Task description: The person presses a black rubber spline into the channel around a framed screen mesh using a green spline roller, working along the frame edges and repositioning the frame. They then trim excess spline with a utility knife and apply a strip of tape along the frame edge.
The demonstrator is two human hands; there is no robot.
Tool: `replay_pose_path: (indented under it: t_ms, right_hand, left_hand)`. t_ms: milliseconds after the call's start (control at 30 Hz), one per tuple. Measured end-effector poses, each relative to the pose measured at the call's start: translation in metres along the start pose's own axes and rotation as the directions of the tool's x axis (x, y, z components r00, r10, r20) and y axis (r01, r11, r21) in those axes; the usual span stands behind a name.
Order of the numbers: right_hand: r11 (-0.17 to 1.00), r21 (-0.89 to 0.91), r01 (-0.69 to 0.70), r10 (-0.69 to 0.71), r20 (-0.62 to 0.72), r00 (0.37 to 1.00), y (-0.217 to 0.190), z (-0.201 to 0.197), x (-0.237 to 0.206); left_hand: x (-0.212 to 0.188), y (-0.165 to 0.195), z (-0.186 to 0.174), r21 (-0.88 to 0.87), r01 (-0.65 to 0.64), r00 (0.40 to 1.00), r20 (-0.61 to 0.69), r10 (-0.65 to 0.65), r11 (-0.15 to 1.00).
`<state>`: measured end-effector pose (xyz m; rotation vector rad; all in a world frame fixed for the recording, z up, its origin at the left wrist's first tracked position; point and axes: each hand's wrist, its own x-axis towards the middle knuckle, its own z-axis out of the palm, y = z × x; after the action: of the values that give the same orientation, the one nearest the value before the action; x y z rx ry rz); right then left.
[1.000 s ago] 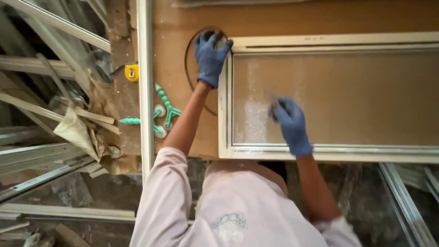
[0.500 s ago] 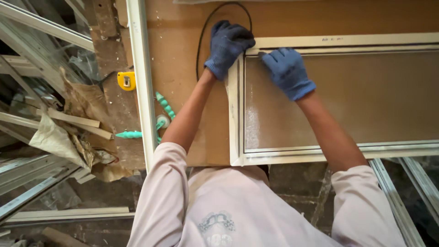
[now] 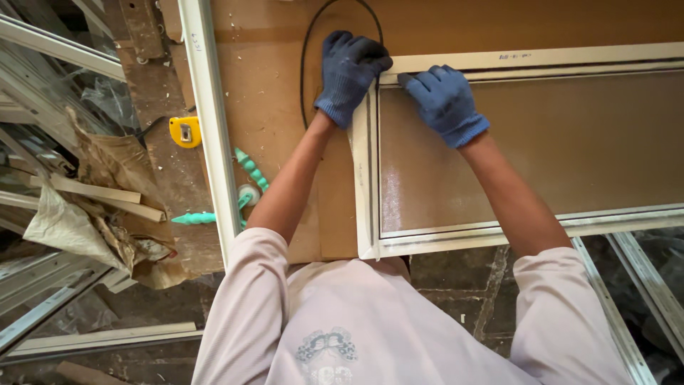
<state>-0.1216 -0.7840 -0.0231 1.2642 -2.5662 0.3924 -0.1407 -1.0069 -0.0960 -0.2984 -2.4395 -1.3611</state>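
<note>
— What's being worked on?

— A white rectangular window frame with a frosted pane, lying flat on the brown board surface. Its near left corner overhangs the surface's edge, close to the person's chest. A thin black rubber cord loops across the board just beyond the frame's far left corner.

— And the hands?

— Both wear blue knitted gloves. The left hand is curled over that far left corner, fingers closed on the frame's edge where the cord meets it. The right hand lies just beside it on the top rail, fingers bent and pressing down; whether it pinches anything I cannot tell.

— What changed from a second ago?

— Then the right hand rested low on the pane, well apart from the left. It has since moved up to the top rail. The left hand has stayed at the corner.

— Anything nearby?

— A yellow tape measure and green ribbed plastic tools to the left, past a long white frame bar.
</note>
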Motion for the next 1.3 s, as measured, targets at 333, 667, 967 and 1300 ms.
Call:
replay_pose_path:
  t_ms: [333,667,967,1300]
  right_hand:
    - [0.990,-0.130,0.060,-0.060,0.003,0.998,0.001,0.002,0.002]
    - [0.972,0.165,-0.164,0.176,-0.062,0.982,0.006,-0.008,-0.013]
    - [-0.019,0.902,-0.432,0.899,0.205,0.388,-0.097,-0.007,-0.066]
    - [-0.244,0.792,-0.560,0.828,0.471,0.305,-0.114,0.028,-0.063]
  left_hand:
    - [-0.004,-0.007,0.007,-0.019,0.090,0.993,-0.082,-0.091,0.996]
    - [0.000,0.005,-0.010,-0.344,0.364,0.912,-0.059,-0.407,0.866]
    - [-0.019,0.032,-0.046,0.216,-0.005,0.965,0.256,-0.052,0.976]
    - [-0.010,0.018,-0.026,0.268,0.283,0.867,0.339,-0.366,0.921]
